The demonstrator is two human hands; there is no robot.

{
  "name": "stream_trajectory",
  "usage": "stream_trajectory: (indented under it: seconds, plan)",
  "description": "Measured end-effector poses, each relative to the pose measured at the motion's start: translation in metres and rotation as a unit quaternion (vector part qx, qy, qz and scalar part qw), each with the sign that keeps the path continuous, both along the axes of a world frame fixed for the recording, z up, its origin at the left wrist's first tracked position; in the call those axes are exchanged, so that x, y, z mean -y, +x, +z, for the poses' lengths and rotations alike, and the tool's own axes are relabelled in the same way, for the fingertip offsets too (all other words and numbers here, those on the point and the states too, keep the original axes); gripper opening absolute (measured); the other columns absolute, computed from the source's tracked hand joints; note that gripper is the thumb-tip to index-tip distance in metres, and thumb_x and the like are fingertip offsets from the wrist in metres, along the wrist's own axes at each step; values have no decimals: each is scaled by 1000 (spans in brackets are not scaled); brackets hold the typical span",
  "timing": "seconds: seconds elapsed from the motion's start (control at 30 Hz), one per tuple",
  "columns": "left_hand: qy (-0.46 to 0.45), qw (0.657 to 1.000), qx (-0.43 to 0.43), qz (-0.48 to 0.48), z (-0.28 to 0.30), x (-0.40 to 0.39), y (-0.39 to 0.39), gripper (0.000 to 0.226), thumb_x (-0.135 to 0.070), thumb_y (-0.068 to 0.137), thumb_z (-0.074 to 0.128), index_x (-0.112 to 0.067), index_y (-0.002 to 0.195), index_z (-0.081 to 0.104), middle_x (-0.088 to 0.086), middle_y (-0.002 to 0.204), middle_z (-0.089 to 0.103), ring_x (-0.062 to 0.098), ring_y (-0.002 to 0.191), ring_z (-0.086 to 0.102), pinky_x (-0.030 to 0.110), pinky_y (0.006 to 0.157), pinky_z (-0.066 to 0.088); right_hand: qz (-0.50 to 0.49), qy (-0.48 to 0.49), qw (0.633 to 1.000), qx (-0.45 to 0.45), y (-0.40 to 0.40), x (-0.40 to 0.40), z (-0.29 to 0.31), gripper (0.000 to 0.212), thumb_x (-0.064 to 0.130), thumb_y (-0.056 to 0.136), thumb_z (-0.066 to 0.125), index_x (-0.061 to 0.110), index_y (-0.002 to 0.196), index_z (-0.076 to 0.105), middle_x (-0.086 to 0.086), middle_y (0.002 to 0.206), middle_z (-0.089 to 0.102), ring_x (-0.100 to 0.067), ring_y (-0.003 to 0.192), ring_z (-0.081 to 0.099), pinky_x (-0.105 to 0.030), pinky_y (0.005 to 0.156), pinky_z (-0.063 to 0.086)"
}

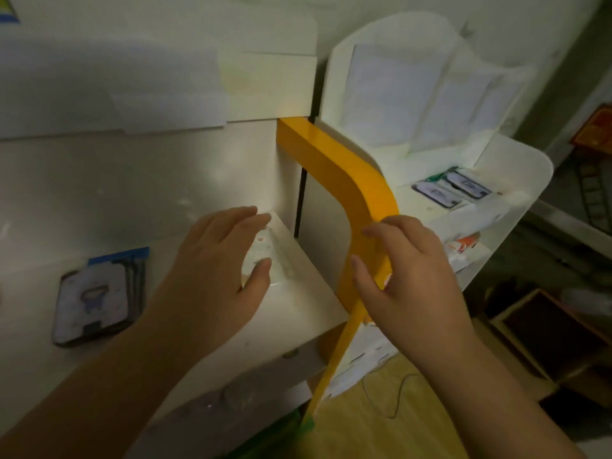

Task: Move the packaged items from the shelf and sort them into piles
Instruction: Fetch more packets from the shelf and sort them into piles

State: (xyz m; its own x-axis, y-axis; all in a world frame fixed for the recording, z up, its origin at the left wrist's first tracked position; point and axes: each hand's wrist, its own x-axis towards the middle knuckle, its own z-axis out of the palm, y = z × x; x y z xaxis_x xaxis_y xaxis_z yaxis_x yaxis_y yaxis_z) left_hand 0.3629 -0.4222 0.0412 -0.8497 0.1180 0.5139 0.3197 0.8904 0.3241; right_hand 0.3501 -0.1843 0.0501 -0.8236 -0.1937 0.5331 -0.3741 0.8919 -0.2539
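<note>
A packaged item (pixel 265 256), pale and clear-wrapped, lies at the worktop's (pixel 99 200) back corner under the left hand (pixel 215 263), whose spread, relaxed fingers rest on it rather than clamp it, probably to settle it as its own pile. The right hand (pixel 407 276) hangs just beside the yellow frame (pixel 351 180), fingers loosely bent and holding nothing that I can make out. Further left sits a stack of dark blue-topped packs (pixel 99 296), apparently a sorted pile, while more packs (pixel 453 190) wait on the white shelf (pixel 530 180) to the right.
</note>
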Motion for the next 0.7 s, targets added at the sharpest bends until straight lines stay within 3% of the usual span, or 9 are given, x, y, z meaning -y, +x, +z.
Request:
stream_trajectory:
  seconds: [0.07, 0.27, 0.4, 0.53, 0.7]
  plan:
    - [-4, 1000, -5, -18, 6, -30, 1, 48, -21, 84, 67, -12, 131, 57, 7, 131, 58, 18, 120, 43, 25, 96, 30, -19, 6, 1000, 10, -1, -30, -1, 41, 44, 93, 56, 25, 128, 58, 5, 126, 55, -13, 113, 50, -30, 91, 50]
    - [20, 998, -12, -55, 10, -125, 5, 39, -22, 92, 57, -14, 130, 58, 2, 129, 59, 19, 118, 51, 28, 95, 40, -35, 25, 997, 71, -7, -125, -15, 38, 40, 90, 60, 26, 125, 61, 1, 127, 54, -19, 115, 52, -38, 96, 48]
    - [0, 998, -17, -63, 5, -191, 8, 41, -18, 90, 60, -12, 131, 59, 6, 130, 59, 24, 121, 52, 32, 100, 39, -33, 14, 995, 97, -4, -185, -23, 38, 37, 88, 64, 23, 123, 63, 2, 124, 55, -19, 116, 52, -27, 97, 39]
    - [-10, 999, 29, -45, -2, -254, 9, 50, -29, 90, 62, -15, 137, 52, 5, 135, 55, 24, 126, 47, 29, 100, 33, -34, 14, 993, 108, 4, -237, -26, 39, 38, 88, 64, 24, 124, 60, 2, 124, 55, -20, 115, 51, -24, 91, 36]
    - [-8, 996, 85, -23, -8, -307, 2, 61, -32, 90, 63, -21, 146, 41, 2, 145, 45, 20, 135, 36, 28, 105, 27, -48, 21, 991, 125, 5, -283, -27, 49, 45, 91, 58, 25, 135, 50, 3, 136, 49, -19, 126, 45, -31, 102, 40]
